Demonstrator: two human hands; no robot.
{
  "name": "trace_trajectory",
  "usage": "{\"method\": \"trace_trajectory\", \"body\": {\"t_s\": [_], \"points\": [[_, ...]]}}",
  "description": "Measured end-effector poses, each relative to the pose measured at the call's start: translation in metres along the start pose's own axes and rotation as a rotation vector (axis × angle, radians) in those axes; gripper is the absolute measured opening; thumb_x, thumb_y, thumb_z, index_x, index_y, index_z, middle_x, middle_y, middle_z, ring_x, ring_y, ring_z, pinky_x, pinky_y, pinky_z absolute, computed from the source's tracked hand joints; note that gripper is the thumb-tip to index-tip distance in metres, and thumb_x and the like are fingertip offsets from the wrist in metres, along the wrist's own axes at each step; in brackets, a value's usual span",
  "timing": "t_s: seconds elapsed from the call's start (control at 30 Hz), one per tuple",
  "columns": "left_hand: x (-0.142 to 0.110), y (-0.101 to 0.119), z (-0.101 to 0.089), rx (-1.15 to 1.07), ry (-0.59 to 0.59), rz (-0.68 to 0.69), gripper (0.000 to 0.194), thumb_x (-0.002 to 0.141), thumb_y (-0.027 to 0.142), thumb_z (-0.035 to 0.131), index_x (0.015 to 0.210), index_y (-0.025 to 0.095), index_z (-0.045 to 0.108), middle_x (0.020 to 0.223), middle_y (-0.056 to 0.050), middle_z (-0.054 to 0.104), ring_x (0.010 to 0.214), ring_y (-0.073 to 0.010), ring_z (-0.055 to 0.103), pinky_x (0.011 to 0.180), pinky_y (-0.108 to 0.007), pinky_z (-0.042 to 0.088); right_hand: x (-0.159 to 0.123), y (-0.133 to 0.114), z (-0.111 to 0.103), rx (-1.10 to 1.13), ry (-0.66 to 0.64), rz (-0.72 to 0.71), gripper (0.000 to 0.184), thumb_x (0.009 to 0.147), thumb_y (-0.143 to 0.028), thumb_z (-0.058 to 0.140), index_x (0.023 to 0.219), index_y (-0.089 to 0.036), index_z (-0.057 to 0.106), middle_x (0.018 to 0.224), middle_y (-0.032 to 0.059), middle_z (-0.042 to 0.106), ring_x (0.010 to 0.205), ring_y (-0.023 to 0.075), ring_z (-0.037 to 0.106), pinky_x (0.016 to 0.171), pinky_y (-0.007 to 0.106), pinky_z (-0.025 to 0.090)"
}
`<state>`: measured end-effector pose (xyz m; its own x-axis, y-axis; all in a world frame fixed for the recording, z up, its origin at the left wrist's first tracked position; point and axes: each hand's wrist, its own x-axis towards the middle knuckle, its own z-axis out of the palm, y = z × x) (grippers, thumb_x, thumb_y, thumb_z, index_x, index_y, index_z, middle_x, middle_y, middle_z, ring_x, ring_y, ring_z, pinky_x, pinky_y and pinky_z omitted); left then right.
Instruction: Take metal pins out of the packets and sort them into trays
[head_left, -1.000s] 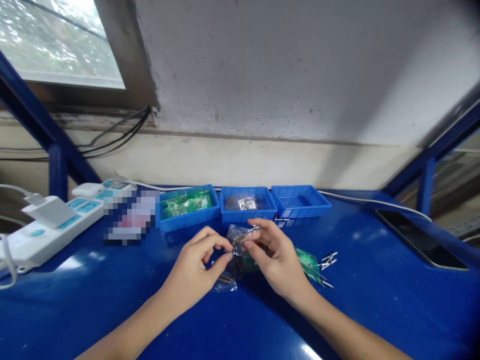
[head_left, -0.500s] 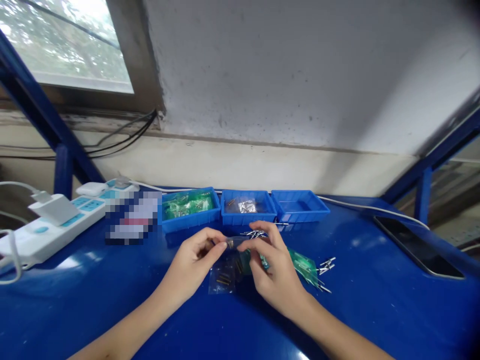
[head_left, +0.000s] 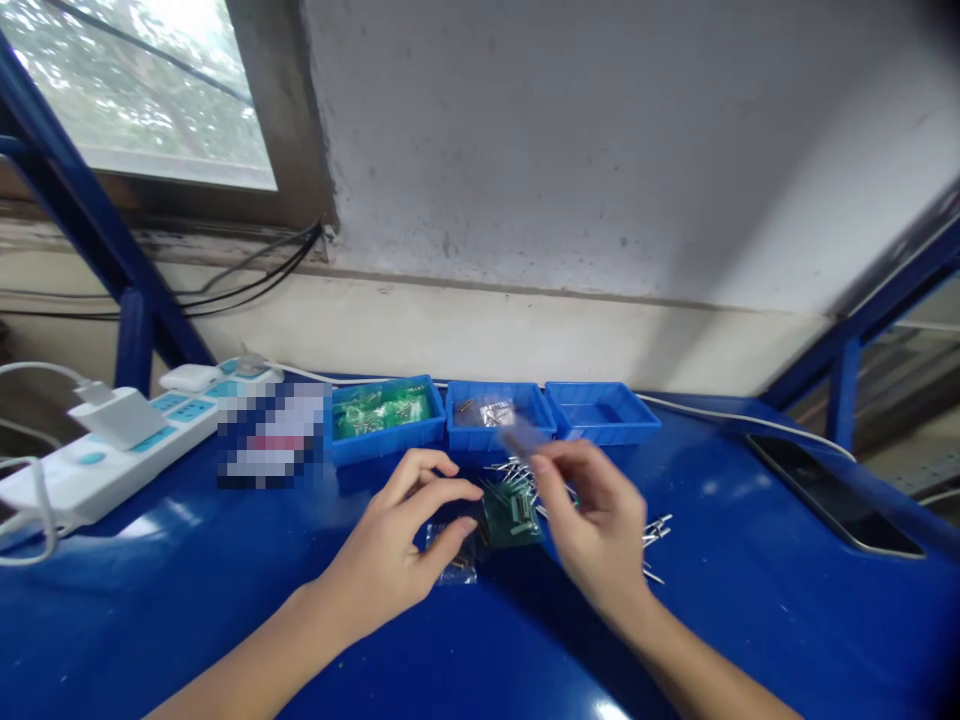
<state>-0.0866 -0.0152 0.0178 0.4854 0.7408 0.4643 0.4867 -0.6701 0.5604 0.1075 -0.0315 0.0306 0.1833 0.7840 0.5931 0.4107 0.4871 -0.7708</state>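
Observation:
My right hand (head_left: pixel 600 515) pinches a small clear plastic bag (head_left: pixel 519 436) by its edge, in front of the middle bin. The bag is smeared by motion, with something dark inside. My left hand (head_left: pixel 397 540) holds nothing; its thumb and fingers are apart. Below its fingertips lies another clear bag (head_left: pixel 461 572) with brass-coloured pins, partly hidden by the thumb. Between the hands rests a green plastic bag (head_left: pixel 516 515) with pale pieces in it. Loose silver rivets (head_left: pixel 512 470) lie behind it, and more silver rivets (head_left: pixel 655 530) show right of my right hand.
Three blue bins stand in a row: the left bin (head_left: pixel 390 446) holds green bags, the middle bin (head_left: pixel 501 440) clear bags, and the right bin (head_left: pixel 604 432) shows a bare floor. A power strip (head_left: pixel 142 450) is on the left, a phone (head_left: pixel 832 495) on the right.
My hands have moved apart. The right hand has carried the clear bag up and to the right; the left hand has let go and spread its fingers. More of the green bag shows.

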Motion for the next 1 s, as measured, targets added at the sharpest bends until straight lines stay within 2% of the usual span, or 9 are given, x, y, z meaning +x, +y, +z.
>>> {"method": "trace_trajectory", "body": {"t_s": [0.1, 0.17, 0.23, 0.33, 0.43, 0.57, 0.77, 0.9, 1.0], "points": [[0.002, -0.003, -0.01, 0.105, -0.215, -0.03, 0.026, 0.085, 0.034, 0.056, 0.109, 0.027, 0.059, 0.103, -0.005, 0.058, 0.096, -0.0225, 0.053, 0.088, -0.043, 0.042, 0.02, -0.004, -0.02, -0.111, 0.433, -0.388, 0.019, 0.08, -0.011, 0.058, 0.093, -0.024, 0.059, 0.08, 0.0021, 0.056, 0.071, 0.0164, 0.055, 0.063, 0.031, 0.046], [0.001, -0.009, -0.012, 0.18, -0.299, -0.033, 0.034, 0.08, 0.043, 0.061, 0.111, 0.028, 0.06, 0.104, -0.004, 0.058, 0.098, -0.0254, 0.051, 0.088, -0.045, 0.04, 0.034, -0.002, -0.027, -0.204, 0.58, -0.531, 0.028, 0.078, -0.007, 0.059, 0.098, -0.025, 0.059, 0.085, 0.0031, 0.055, 0.077, 0.0182, 0.055, 0.066, 0.034, 0.045], [0.0, -0.015, -0.01, 0.216, -0.352, -0.057, 0.038, 0.076, 0.046, 0.064, 0.11, 0.029, 0.061, 0.106, -0.004, 0.058, 0.099, -0.0268, 0.05, 0.085, -0.043, 0.039, 0.042, 0.006, -0.027, -0.393, 0.434, -0.544, 0.025, 0.079, -0.009, 0.058, 0.098, -0.025, 0.061, 0.09, 0.0051, 0.056, 0.085, 0.0209, 0.054, 0.074, 0.038, 0.045], [-0.001, -0.018, -0.006, 0.206, -0.383, -0.121, 0.027, 0.075, 0.042, 0.065, 0.096, 0.026, 0.063, 0.099, -0.002, 0.059, 0.092, -0.0252, 0.051, 0.077, -0.038, 0.041, 0.041, 0.023, -0.017, -0.677, -0.034, -0.424, 0.018, 0.081, -0.018, 0.056, 0.096, -0.022, 0.065, 0.098, 0.0103, 0.058, 0.103, 0.0301, 0.047, 0.084, 0.048, 0.041], [0.002, -0.014, -0.004, 0.165, -0.313, -0.16, 0.008, 0.081, 0.031, 0.06, 0.081, 0.023, 0.06, 0.084, -0.001, 0.06, 0.082, -0.0215, 0.052, 0.07, -0.033, 0.041, 0.028, 0.03, -0.009, -0.716, -0.166, -0.315, 0.023, 0.082, -0.026, 0.055, 0.102, -0.02, 0.065, 0.103, 0.0132, 0.058, 0.11, 0.0336, 0.041, 0.087, 0.052, 0.038], [0.005, -0.01, -0.006, 0.066, -0.113, -0.155, 0.012, 0.087, 0.019, 0.048, 0.079, 0.022, 0.058, 0.084, 0.0, 0.053, 0.072, -0.0144, 0.051, 0.064, -0.027, 0.043, 0.01, 0.016, -0.004, -0.421, -0.296, -0.062, 0.023, 0.088, -0.033, 0.049, 0.092, -0.019, 0.066, 0.085, 0.0071, 0.063, 0.087, 0.0222, 0.054, 0.079, 0.037, 0.043], [-0.001, -0.003, -0.001, 0.02, 0.147, 0.11, 0.018, 0.087, 0.008, 0.048, 0.084, 0.022, 0.06, 0.08, 0.001, 0.04, 0.065, -0.0093, 0.049, 0.058, -0.022, 0.044, -0.005, 0.001, 0.012, 0.201, -0.588, 0.511, 0.045, 0.09, -0.049, 0.039, 0.076, -0.015, 0.064, 0.059, 0.0003, 0.055, 0.058, 0.012, 0.051, 0.056, 0.024, 0.04], [-0.006, -0.001, 0.005, -0.051, 0.186, 0.188, 0.024, 0.084, 0.001, 0.05, 0.088, 0.022, 0.06, 0.091, -0.001, 0.043, 0.079, -0.0106, 0.056, 0.066, -0.021, 0.05, -0.005, 0.0, 0.012, 0.471, -0.533, 0.614, 0.036, 0.077, -0.043, 0.063, 0.101, -0.017, 0.058, 0.064, -0.0035, 0.051, 0.06, 0.0105, 0.05, 0.054, 0.022, 0.037], [-0.007, -0.001, 0.006, -0.085, 0.177, 0.195, 0.028, 0.083, -0.002, 0.049, 0.089, 0.023, 0.06, 0.097, -0.002, 0.043, 0.089, -0.0126, 0.059, 0.073, -0.021, 0.052, -0.002, -0.001, 0.009, 0.523, -0.571, 0.644, 0.032, 0.075, -0.04, 0.066, 0.097, -0.017, 0.059, 0.061, -0.0059, 0.046, 0.054, 0.0074, 0.043, 0.05, 0.02, 0.032]]}}
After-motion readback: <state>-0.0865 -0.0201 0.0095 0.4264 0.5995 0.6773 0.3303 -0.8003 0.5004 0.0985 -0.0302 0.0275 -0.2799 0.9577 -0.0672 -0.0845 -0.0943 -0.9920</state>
